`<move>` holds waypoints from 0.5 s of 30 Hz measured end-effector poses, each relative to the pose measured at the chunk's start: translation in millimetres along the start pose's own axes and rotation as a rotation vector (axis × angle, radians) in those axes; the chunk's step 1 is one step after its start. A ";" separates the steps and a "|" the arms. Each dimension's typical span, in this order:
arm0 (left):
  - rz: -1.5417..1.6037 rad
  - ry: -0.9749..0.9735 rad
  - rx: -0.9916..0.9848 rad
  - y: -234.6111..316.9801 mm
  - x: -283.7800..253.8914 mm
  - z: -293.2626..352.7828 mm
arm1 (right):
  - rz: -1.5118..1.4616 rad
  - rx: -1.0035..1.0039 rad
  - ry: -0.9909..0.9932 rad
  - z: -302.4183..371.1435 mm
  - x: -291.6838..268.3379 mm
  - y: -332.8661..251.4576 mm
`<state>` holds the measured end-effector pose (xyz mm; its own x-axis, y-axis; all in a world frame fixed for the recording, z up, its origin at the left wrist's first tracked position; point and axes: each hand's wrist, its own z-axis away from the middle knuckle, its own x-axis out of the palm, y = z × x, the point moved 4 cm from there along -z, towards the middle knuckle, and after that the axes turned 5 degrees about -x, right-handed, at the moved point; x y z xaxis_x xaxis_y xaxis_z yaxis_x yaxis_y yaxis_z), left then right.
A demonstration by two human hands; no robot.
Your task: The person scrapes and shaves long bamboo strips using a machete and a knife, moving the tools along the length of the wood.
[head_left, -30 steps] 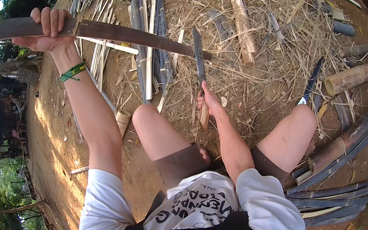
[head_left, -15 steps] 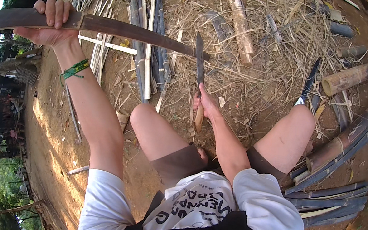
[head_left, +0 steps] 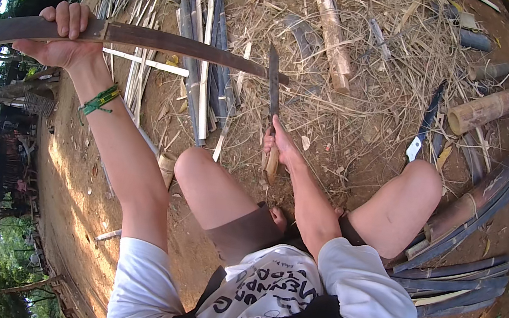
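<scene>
My left hand (head_left: 68, 33) is raised at the far left, its fingers wrapped round a long dark strip of split bamboo (head_left: 186, 46). The strip runs nearly level to the right, with a node ring beside my hand. In front of my knees my right hand (head_left: 283, 143) is closed round the wooden handle of a machete (head_left: 273, 82). Its dark blade points away from me, and its upper part meets the right end of the bamboo strip. Whether the edge has entered the bamboo, I cannot tell.
A second knife with a white handle (head_left: 414, 146) lies beyond my right knee. Split bamboo strips (head_left: 185, 28) lie far left, and dark slats (head_left: 454, 284) lie to my right. A thick bamboo pole (head_left: 492, 107) and a peeled bamboo piece (head_left: 333, 38) rest among shavings (head_left: 370, 104).
My left hand has shifted slightly left with the bamboo strip. My right hand and the machete have moved a little left too. My knees have spread slightly, showing more of the white knife handle.
</scene>
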<state>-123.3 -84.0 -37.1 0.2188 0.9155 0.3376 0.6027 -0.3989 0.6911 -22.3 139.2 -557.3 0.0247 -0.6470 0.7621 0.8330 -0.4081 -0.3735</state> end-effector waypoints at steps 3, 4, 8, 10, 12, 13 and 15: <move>-0.068 0.066 0.015 3.7 -0.6 -7.8 | 0.036 0.024 -0.200 7.9 5.0 4.6; -0.068 0.077 0.010 -1.2 -0.9 -4.9 | 0.002 0.006 -0.122 6.4 -0.1 7.4; -0.142 0.096 0.023 2.5 -1.2 -8.3 | -0.118 -0.002 -0.027 -8.0 11.0 1.4; -0.178 0.207 0.056 2.9 -5.7 -3.6 | -0.032 0.055 -0.116 13.8 3.3 12.1; -0.216 0.270 0.079 2.3 -6.4 -5.3 | -0.031 0.017 -0.052 4.4 -4.2 7.8; -0.236 0.309 0.073 4.3 -3.4 -5.8 | -0.084 0.016 -0.009 -2.5 0.4 5.0; -0.239 0.337 0.082 1.7 -5.4 -0.4 | -0.103 0.006 -0.019 1.6 1.4 6.9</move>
<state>-123.7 -89.7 -37.5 -0.1899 0.9080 0.3735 0.6678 -0.1594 0.7271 -15.6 136.5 -558.0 -0.0512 -0.5897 0.8060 0.8351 -0.4679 -0.2892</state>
